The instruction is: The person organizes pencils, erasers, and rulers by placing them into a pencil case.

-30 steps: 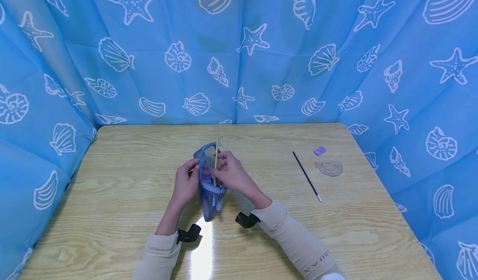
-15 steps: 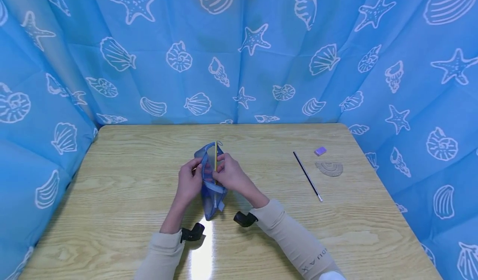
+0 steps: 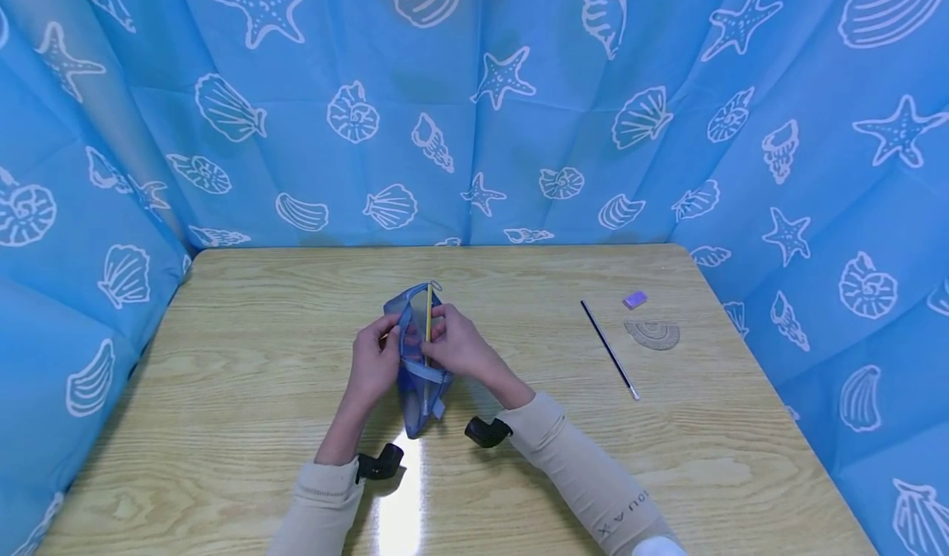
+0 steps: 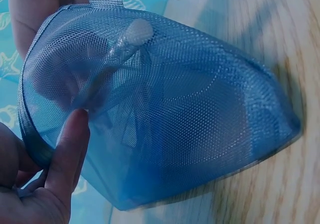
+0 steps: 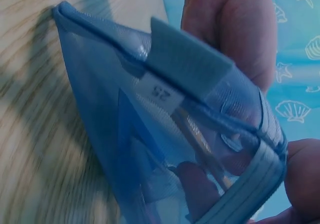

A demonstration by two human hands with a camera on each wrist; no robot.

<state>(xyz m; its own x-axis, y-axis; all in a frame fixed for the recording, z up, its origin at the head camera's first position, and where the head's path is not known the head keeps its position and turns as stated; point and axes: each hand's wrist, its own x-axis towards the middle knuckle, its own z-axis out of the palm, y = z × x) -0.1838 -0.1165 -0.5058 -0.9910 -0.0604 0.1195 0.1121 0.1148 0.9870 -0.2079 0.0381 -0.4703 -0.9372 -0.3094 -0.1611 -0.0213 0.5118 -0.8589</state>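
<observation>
The biggest thing is the blue curtain, printed with white shells and starfish, which stands behind the table and at both sides of it. The table has a pale wood-grain top, and a bright reflection lies near its front edge. Two forearms reach over it: the right sleeve, beige and with dark letters, slants from the lower right up to the left, while the left sleeve rises more steeply from the bottom edge. At each wrist there is a small black device. Both forearms lead to the blue mesh pouch, which is at the middle of the table with its mouth apart. The right hand is at the right side of this mouth, its thumb and fingers pinching the yellow pencil. The left hand grips the pouch's left rim, fingers bent around the edge. A dark pencil lies slanted on the table, well apart to the right. The yellow pencil is nearly upright in the picture, its lower part inside the pouch. Just beside the dark pencil lies a clear protractor, and near it a small purple block. The smallest is a white tag on the pouch, marked 25.
</observation>
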